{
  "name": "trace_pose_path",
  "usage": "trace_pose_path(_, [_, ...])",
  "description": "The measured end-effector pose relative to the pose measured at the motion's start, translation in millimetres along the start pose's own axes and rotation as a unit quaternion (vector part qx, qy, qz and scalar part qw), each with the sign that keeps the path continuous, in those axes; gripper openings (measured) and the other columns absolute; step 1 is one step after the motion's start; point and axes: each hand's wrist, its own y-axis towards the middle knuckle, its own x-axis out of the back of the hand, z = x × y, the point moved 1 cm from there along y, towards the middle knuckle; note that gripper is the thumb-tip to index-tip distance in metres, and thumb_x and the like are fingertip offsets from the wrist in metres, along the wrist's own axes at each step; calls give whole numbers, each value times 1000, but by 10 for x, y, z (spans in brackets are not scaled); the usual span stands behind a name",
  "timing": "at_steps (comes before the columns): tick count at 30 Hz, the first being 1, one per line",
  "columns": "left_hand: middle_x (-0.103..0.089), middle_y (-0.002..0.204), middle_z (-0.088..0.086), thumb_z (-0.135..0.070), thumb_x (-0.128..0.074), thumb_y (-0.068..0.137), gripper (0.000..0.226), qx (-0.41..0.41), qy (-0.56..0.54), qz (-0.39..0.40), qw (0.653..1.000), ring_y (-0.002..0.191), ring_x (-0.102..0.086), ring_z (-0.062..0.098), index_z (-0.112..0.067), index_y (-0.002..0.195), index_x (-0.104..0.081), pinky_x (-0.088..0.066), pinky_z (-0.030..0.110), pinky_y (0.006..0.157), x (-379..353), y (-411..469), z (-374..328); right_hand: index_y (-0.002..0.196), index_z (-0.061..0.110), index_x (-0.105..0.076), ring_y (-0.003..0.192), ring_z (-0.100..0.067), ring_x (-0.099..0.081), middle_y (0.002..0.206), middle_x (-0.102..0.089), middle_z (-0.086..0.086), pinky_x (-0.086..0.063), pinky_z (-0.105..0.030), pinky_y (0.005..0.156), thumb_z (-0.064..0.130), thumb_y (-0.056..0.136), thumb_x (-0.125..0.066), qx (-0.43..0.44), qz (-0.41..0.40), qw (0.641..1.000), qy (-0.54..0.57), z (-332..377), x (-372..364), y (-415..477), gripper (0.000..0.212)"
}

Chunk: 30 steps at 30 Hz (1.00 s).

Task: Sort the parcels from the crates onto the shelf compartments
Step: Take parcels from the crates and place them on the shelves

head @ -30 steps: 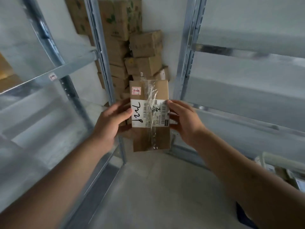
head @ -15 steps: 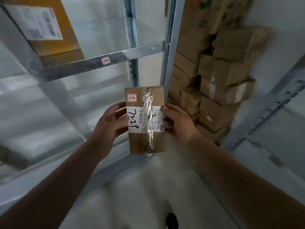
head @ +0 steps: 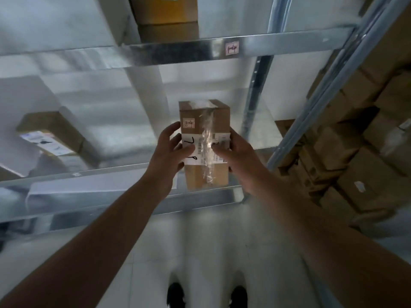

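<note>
While both grips clamp it, the brown oblong cardboard parcel (head: 219, 121) stands upright between them, off the floor. The left grip (head: 171, 150) presses the parcel's L side w/ fingers spread & thumb laid across the front. The right grip (head: 236, 156) wraps the R side, thumb also on the front. Both are closed round the parcel, nothing else held.

On the parcel's front: a white shipping label (head: 222, 138) w/ black handwriting, partly under the thumbs; a strip of shiny clear tape (head: 208, 130) down the middle; a small pink sticker (head: 188, 122) near the top L corner, writing too small to read.

Behind the parcel stands the grey galvanised metal shelf unit (head: 254, 90). The parcel's upper part shows against the unit's middle compartment. Its bottom end overlaps the lower front beam (head: 111, 176) under that compartment; touching or not, can't tell. Above the parcel runs the upper front beam (head: 155, 52), w/ a second pink sticker (head: 232, 48) on it, slightly R of the parcel.

Higher still, up & L of the parcel, a yellow-brown carton (head: 166, 16) sits on the next level. Far L of the parcel, in the middle compartment, a tan cardboard box (head: 51, 136) w/ a white printed label lies askew. R of the parcel, past the unit's end frame, plain brown cartons (head: 355, 152) are stacked. Below the parcel: pale floor (head: 211, 241) & two dark shoes (head: 175, 294), blurred.
</note>
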Motion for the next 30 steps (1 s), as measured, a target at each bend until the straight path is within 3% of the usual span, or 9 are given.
trace_pose_path(2, [-73, 129, -4, 3, -64, 95, 66, -7, -9, -9, 1000, 124, -67, 24, -35, 146, -48, -48, 60, 112, 56, 136, 33, 139, 35, -61, 112, -8, -71, 116, -77, 11, -56, -29, 92, 15, 98, -73, 18, 11, 1000, -3, -42, -79, 151, 48])
trace_pose_path(7, [-72, 131, 3, 12, -65, 88, 66, -43, 23, 6, 999, 122, -69, 23, -19, 144, -54, -54, 57, 107, 157, 469, 182, 145, 26, -56, 122, -20, -70, 126, -75, 2, -58, -46, 105, 14, 88, -79, 67, 15, 998, -17, -237, -167, 516, 63])
trace_pose_path(11, [-76, 125, 2, 1, -73, 77, 63, -68, 48, 5, 997, 119, -71, 25, -23, 135, -62, -56, 58, 104, 226, 683, 369, 149, 21, -51, 118, -14, -72, 125, -75, 5, -60, -36, 98, 9, 89, -81, 109, 7, 993, -48, -452, -251, 691, 68])
trace_pose_path(16, [-75, 124, 1, 17, -71, 79, 70, -105, 72, 4, 992, 121, -69, 27, -23, 135, -61, -59, 59, 99, 334, 897, 696, 151, 13, -48, 125, -18, -69, 132, -72, -1, -60, -39, 101, 10, 87, -82, 143, 0, 988, -54, -722, -312, 841, 72])
trace_pose_path(21, [-75, 123, 1, 14, -70, 86, 64, -132, 67, 7, 989, 119, -71, 23, -20, 139, -58, -60, 49, 100, 447, 961, 935, 148, 11, -53, 118, -12, -72, 125, -76, 7, -60, -26, 92, 1, 88, -82, 157, -24, 985, -60, -1000, -369, 873, 67])
trace_pose_path(25, [-76, 121, 0, 13, -71, 89, 62, -145, 68, 13, 987, 116, -73, 22, -14, 142, -55, -63, 43, 94, 485, 949, 1117, 144, 18, -56, 115, -4, -72, 117, -76, 20, -59, -19, 85, 5, 86, -85, 154, -41, 986, -52, -1172, -425, 845, 67])
trace_pose_path(30, [-77, 114, -15, 8, -73, 91, 56, -174, 101, -26, 979, 110, -73, 8, -20, 136, -55, -61, 24, 83, 483, 1008, 1267, 150, 14, -50, 119, -16, -72, 124, -76, 8, -60, -37, 94, 16, 83, -84, 167, -38, 984, -38, -1279, -441, 969, 75])
